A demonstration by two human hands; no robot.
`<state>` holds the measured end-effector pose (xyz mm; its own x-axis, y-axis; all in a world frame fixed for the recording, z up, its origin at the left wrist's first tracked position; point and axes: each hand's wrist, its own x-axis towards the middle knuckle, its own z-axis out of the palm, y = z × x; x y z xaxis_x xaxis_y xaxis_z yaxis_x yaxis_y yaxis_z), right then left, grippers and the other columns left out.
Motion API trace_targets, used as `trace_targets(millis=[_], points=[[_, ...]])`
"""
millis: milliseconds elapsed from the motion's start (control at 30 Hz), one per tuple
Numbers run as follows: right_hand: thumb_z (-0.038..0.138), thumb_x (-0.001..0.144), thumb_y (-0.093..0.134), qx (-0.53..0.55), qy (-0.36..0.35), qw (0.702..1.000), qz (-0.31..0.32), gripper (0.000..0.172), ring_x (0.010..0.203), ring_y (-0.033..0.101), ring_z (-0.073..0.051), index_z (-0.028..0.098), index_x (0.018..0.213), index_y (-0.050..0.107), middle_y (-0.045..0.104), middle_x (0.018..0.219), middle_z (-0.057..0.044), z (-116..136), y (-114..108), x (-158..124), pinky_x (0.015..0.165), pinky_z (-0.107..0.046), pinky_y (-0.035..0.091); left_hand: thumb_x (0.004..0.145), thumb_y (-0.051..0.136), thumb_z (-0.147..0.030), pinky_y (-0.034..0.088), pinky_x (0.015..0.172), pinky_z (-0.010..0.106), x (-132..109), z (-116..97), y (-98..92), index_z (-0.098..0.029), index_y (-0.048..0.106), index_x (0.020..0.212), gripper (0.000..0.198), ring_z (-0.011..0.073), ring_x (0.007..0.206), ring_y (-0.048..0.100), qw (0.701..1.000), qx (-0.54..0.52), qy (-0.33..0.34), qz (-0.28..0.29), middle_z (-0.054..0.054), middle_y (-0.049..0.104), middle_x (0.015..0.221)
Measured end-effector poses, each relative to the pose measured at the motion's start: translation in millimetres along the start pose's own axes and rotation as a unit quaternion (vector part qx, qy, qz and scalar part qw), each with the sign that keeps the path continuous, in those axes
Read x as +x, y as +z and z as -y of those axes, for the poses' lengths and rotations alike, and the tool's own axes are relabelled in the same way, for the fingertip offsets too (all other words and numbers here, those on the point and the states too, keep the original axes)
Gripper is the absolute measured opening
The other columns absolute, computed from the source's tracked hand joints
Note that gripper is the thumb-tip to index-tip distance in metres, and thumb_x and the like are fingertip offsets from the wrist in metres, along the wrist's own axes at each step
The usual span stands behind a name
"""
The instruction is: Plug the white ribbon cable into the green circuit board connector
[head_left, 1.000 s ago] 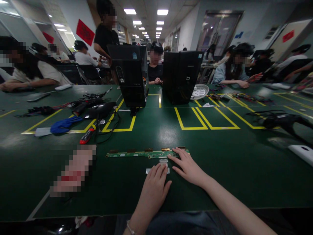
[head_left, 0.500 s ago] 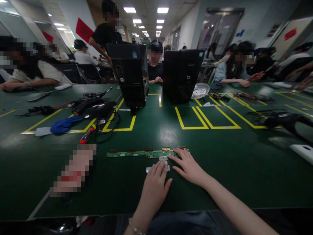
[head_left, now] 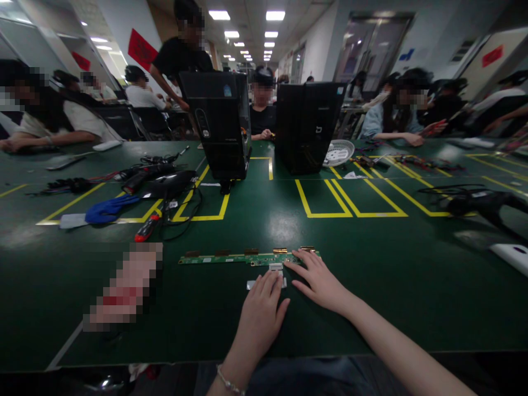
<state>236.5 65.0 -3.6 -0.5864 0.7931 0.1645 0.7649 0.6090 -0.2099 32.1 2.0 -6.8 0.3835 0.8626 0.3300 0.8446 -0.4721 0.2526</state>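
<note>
A long, thin green circuit board (head_left: 223, 259) lies on the table in front of me, with copper-coloured tabs along its far edge. My right hand (head_left: 319, 279) rests over the board's right end, its fingers spread and lying flat. At the board's near edge is a pale connector with a flat ribbon cable (head_left: 251, 285) bent toward me. Over this cable lies my left hand (head_left: 262, 302), fingers stretched out and thumb apart, covering part of it. Neither hand wraps round anything.
Two black computer towers (head_left: 216, 129) stand across the green table (head_left: 371, 264). To the left are a screwdriver (head_left: 147, 229), a blue glove (head_left: 109, 210) and tangled cables (head_left: 159, 170). A white round basket (head_left: 339, 153) sits beyond. A person (head_left: 263, 113) sits opposite; others sit around.
Both my hands stay almost where they were on the board and the cable. Across the table, the standing person has shifted slightly.
</note>
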Motion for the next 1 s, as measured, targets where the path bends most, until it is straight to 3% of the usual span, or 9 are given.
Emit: trace_targets(millis=[200,500,1000], points=[[0.041,0.095,0.047,0.001,-0.004,1.0,0.014,0.048,0.14,0.031,-0.029,0.03,0.142,0.047,0.04,0.148,-0.012,-1.3,-0.6,-0.2,0.113,-0.055,0.028,0.095,0.046,-0.025,0.047,0.103,0.05,-1.1,-4.4,3.9,-0.009,0.052,0.131,0.04,0.0302,0.128,0.052,1.0,0.024,-0.01,0.006,0.018,0.058,0.135],[0.041,0.095,0.048,0.002,-0.013,1.0,0.0,0.048,0.139,0.032,-0.029,0.03,0.141,0.048,0.04,0.148,-0.011,-3.5,2.2,-0.9,0.113,-0.055,0.029,0.095,0.047,-0.03,0.049,0.101,0.048,-3.6,-7.2,12.9,-0.012,0.048,0.136,0.045,0.0309,0.129,0.051,0.999,0.02,-0.032,-0.016,0.018,0.056,0.137],[0.041,0.096,0.046,0.009,-0.015,1.0,0.007,0.048,0.14,0.031,-0.029,0.029,0.142,0.047,0.038,0.149,-0.012,-3.9,0.7,-0.5,0.113,-0.056,0.028,0.095,0.046,-0.024,0.046,0.105,0.047,6.9,8.1,-9.0,-0.014,0.053,0.131,0.038,0.027,0.127,0.053,0.999,-0.001,0.009,0.038,0.013,0.059,0.136]])
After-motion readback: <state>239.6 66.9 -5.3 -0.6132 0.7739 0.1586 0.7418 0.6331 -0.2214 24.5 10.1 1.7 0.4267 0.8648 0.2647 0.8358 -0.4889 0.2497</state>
